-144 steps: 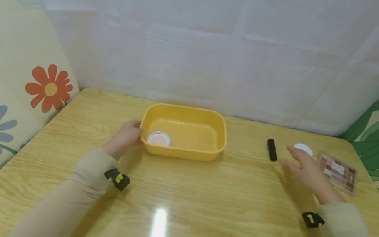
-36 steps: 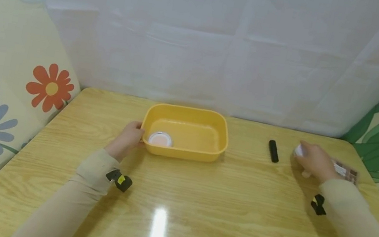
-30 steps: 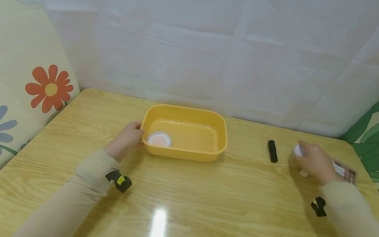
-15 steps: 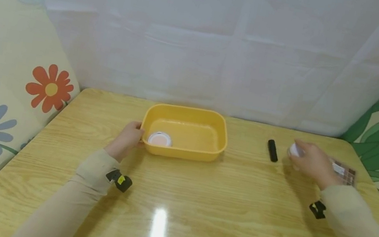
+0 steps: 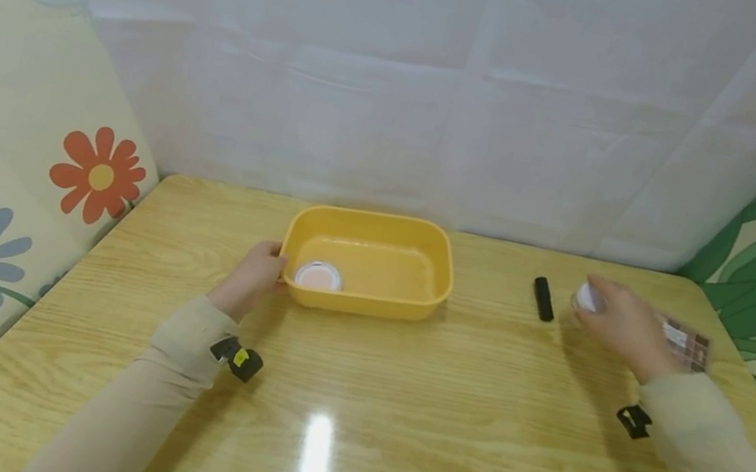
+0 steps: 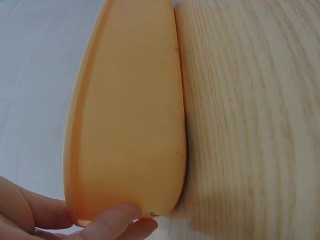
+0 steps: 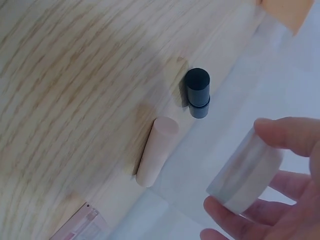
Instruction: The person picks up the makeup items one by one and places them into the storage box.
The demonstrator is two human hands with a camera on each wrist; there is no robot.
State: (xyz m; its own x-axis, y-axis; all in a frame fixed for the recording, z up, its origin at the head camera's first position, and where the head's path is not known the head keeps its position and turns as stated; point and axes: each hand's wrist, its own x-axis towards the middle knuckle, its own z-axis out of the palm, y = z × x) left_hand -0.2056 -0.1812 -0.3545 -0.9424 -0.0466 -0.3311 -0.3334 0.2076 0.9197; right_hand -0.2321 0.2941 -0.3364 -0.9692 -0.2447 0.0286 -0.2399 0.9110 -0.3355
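Observation:
My left hand [image 5: 255, 275] grips the left end of a yellow plastic basin [image 5: 410, 309], thumb against its outer wall in the left wrist view. Inside the basin, at its front left corner, lies a round white compact [image 5: 318, 276] with a pink centre. My right hand [image 5: 624, 323] holds a round white case [image 7: 247, 172] between thumb and fingers, tilted on edge above the table. Below it in the right wrist view, a pale pink tube [image 7: 156, 152] and a black cylinder [image 7: 198, 92] lie on the wood. The hand hides the tube in the head view.
An eyeshadow palette [image 5: 688, 346] lies on the right side of the wooden table [image 5: 423, 413], partly behind my right hand. The black cylinder lies between the basin and that hand. A white cloth [image 5: 401, 105] hangs along the table's back edge.
My right hand, earlier reaching with spread fingers, has taken hold of the white case and lifted it from the table. Over the last second it drifts slightly left. The left hand stays on the basin.

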